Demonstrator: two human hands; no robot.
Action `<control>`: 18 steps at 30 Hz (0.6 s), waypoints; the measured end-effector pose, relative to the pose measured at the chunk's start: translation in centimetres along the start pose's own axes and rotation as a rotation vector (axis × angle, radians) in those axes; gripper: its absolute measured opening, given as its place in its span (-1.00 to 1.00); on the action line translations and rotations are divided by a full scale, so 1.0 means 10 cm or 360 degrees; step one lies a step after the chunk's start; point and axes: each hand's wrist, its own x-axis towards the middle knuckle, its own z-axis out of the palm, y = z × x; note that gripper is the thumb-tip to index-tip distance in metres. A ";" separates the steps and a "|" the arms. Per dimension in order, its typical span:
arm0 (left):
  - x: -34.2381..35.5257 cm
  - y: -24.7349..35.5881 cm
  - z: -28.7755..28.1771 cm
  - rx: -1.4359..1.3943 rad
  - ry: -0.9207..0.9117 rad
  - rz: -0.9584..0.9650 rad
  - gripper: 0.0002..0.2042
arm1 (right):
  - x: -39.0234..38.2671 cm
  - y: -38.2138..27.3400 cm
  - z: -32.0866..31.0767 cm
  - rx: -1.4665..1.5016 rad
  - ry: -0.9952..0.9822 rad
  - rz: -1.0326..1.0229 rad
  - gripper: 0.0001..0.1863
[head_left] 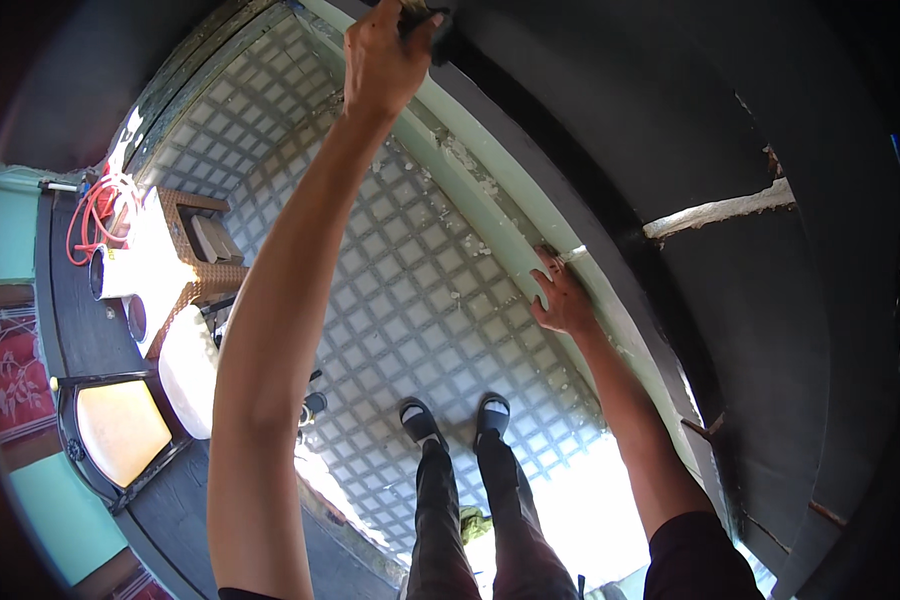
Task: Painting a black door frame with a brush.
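My left hand (378, 55) is raised at the top, fingers closed round a small dark object (427, 38), perhaps a brush, against the dark upper surface. My right hand (560, 298) rests lower down on a pale green ledge (500, 210) with flaking patches, its fingers spread. The dark panelled surface (750, 300) fills the right side, with a ragged pale gap (720, 210) between panels and a black band along its inner edge.
My sandalled feet (450, 420) stand on a grey checked floor (390, 260). At left are a woven brown stool (215, 275), a coiled red hose (95, 215), white pipe pieces (110, 270), a cream chair seat (120, 430) and a dark ledge (80, 330).
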 end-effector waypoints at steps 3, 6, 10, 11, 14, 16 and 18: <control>0.06 -0.02 -0.06 -0.0063 0.0132 0.0026 -0.68 | -0.02 -0.01 0.00 -0.0111 0.0011 -0.0027 -0.43; -0.05 -0.11 -0.02 0.0167 0.0187 0.0302 -0.73 | 0.01 -0.05 0.02 -0.0078 0.0001 -0.0030 -0.44; -0.52 0.12 0.13 0.0212 0.0131 0.0329 -0.87 | 0.00 -0.04 0.03 -0.0087 0.0032 -0.0048 -0.46; -0.65 0.27 0.12 0.0102 0.0049 0.0268 -0.87 | 0.00 -0.04 0.01 -0.0128 0.0028 -0.0044 -0.46; -0.84 0.64 0.10 -0.0030 -0.0084 0.0250 -0.87 | -0.08 0.08 0.03 -0.0084 -0.0052 -0.0024 -0.40; -0.77 0.65 0.12 -0.0053 0.0010 0.0209 -0.82 | -0.07 0.08 0.05 -0.0080 -0.0038 -0.0027 -0.40; -0.58 0.52 0.11 0.0057 0.0189 0.0161 -0.83 | -0.05 0.00 0.07 -0.0054 -0.0031 -0.0043 -0.39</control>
